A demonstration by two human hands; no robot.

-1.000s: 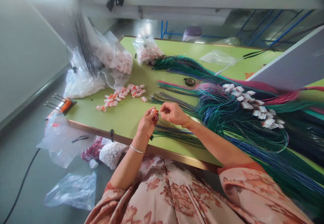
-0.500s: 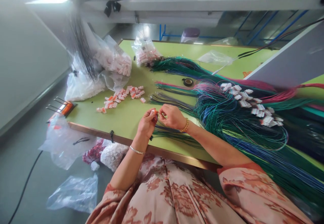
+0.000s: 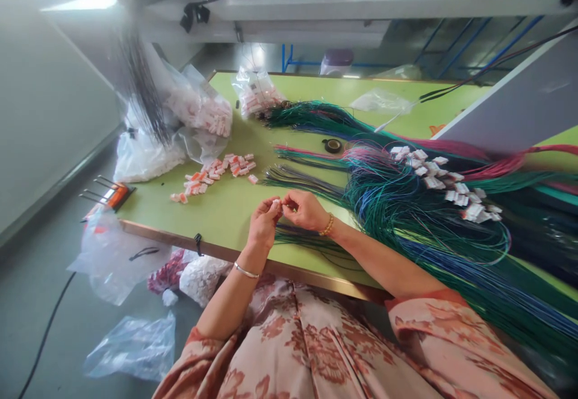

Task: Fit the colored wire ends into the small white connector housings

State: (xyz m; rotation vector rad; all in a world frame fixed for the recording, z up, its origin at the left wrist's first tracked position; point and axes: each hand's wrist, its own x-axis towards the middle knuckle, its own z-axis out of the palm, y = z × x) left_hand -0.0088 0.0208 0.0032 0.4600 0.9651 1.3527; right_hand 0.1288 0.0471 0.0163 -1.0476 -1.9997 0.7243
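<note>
My left hand [image 3: 263, 221] is closed in a pinch on a small white-and-orange connector housing [image 3: 276, 202], mostly covered by the fingers. Right against it, the fingertips of my right hand [image 3: 305, 209] are pinched together at the end of the housing. What the right fingers hold is too small to make out. Just beyond the hands lie the stripped ends of a bundle of dark wires [image 3: 293, 177]. Loose connector housings [image 3: 201, 180] of the same white and orange are scattered on the table to the left.
Green and blue wires [image 3: 379, 200] heap up on the right, with a cluster of white connectors [image 3: 436, 173] on top. Black tape [image 3: 333, 145] lies on the green table [image 3: 226, 218]. Filled plastic bags [image 3: 203, 104] stand at the back left. A grey panel [image 3: 515, 98] slants in from the right.
My right fingertips have come closer to the left ones, closing the small gap at the connector housing. The whole view has shifted slightly.
</note>
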